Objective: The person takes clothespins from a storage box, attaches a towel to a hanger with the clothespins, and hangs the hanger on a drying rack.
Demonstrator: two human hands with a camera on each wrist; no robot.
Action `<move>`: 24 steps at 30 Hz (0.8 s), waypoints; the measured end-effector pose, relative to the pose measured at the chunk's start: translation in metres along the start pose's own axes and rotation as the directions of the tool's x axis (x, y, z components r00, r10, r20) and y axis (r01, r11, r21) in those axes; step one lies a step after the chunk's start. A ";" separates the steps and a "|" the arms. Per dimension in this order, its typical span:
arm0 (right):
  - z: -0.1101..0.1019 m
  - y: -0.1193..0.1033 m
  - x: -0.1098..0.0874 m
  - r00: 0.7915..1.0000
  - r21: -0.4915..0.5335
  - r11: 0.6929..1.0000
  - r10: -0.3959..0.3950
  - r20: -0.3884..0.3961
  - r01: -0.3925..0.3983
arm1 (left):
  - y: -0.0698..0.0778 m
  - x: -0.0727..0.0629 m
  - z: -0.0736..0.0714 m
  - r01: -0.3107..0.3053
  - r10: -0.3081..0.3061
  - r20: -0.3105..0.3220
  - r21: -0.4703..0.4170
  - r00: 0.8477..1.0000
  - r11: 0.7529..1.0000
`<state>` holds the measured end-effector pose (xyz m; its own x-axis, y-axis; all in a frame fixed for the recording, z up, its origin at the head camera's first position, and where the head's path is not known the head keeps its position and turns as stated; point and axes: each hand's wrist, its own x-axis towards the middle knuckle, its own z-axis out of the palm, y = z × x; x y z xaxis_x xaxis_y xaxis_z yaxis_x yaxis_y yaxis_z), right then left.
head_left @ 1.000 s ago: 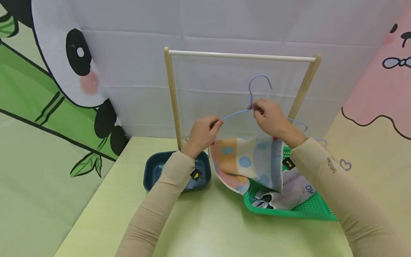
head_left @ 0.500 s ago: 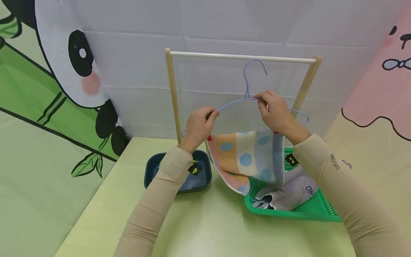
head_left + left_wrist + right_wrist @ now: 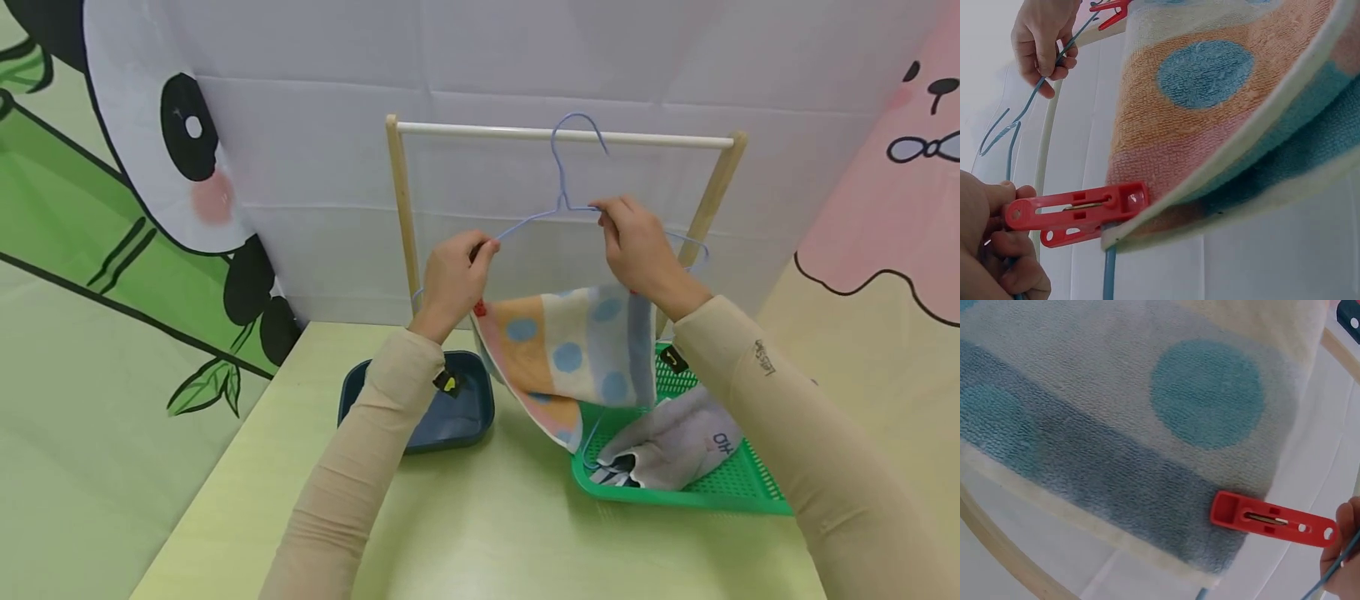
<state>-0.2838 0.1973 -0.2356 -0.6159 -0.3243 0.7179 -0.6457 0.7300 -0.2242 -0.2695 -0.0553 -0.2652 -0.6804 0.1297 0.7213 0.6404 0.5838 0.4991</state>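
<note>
A blue wire hanger [image 3: 559,179] is held up by both hands. My left hand [image 3: 454,279] pinches its left shoulder, and my right hand [image 3: 636,250] pinches the right shoulder near the neck. A towel [image 3: 567,358] with stripes and blue dots hangs from the hanger's lower wire. One red clothespin [image 3: 1079,209] clips the towel corner beside the left hand; another red clothespin [image 3: 1272,519] clips the corner by the right hand. The hook overlaps the white rod [image 3: 480,130] in the head view; whether they touch, I cannot tell.
Wooden posts [image 3: 401,208] carry the rod. A dark blue basin [image 3: 457,433] stands on the table at left, partly behind the left arm. At right, a green basket [image 3: 682,498] holds a grey cloth [image 3: 675,442] and a blue wire. A white backdrop [image 3: 315,150] rises behind.
Both hands have raised the hanger and towel upward and slightly left. The hook has gone from below the rod to overlapping it. The right hand has shifted outward from the hanger's neck.
</note>
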 end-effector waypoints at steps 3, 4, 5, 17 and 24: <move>0.000 0.002 0.004 0.999 -0.031 0.999 0.007 -0.043 -0.008 | 0.001 0.005 -0.002 0.002 -0.002 -0.014 0.006 1.000 1.000; 0.000 0.003 0.006 0.998 -0.044 0.999 0.011 -0.061 -0.014 | 0.001 0.007 -0.003 0.002 -0.002 -0.019 0.005 1.000 1.000; 0.000 0.004 0.007 0.997 -0.060 0.998 0.015 -0.080 -0.020 | 0.002 0.008 -0.003 0.004 -0.004 -0.025 0.006 1.000 1.000; 0.000 0.010 0.016 0.992 -0.186 0.980 0.045 -0.120 -0.067 | 0.005 0.023 -0.009 -0.006 0.008 -0.033 0.050 0.999 0.999; -0.006 0.007 0.029 0.997 -0.216 0.974 0.051 -0.062 -0.064 | 0.007 0.029 -0.015 -0.004 0.007 -0.056 0.056 0.998 0.998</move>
<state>-0.3038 0.1966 -0.2126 -0.6190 -0.2484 0.7451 -0.4925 0.8618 -0.1218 -0.2788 -0.0595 -0.2335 -0.6552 0.0888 0.7502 0.6218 0.6274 0.4688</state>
